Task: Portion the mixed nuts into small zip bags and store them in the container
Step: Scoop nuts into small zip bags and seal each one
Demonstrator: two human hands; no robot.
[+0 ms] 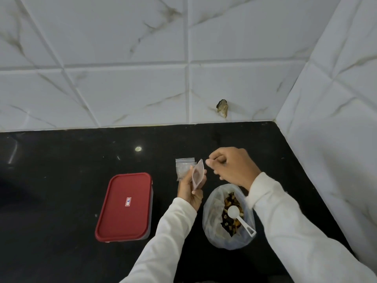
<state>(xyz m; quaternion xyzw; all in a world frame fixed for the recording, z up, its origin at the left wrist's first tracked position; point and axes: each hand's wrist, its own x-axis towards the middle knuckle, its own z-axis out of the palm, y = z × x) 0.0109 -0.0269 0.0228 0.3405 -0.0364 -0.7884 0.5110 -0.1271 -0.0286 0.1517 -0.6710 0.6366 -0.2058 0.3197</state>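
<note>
The left hand [189,190] pinches an open, seemingly empty zip bag [197,174], the right hand [232,166] curled nearby holding nothing I can make out; nuts [232,213] unportioned, scoop [237,216] idle, container [124,207] lidded, so barely begun.

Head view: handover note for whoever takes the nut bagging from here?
Left hand: holds a small zip bag open, mouth up; spare zip bags behind it.
Right hand: fingers curled, above the nut bag; holding anything? Cannot tell.
Nut bag: open on the counter, white scoop resting in it.
Container: left of the hands, red lid on.
Done: one bag opened.
Left: scoop, seal, repeat, open container, store.
</note>
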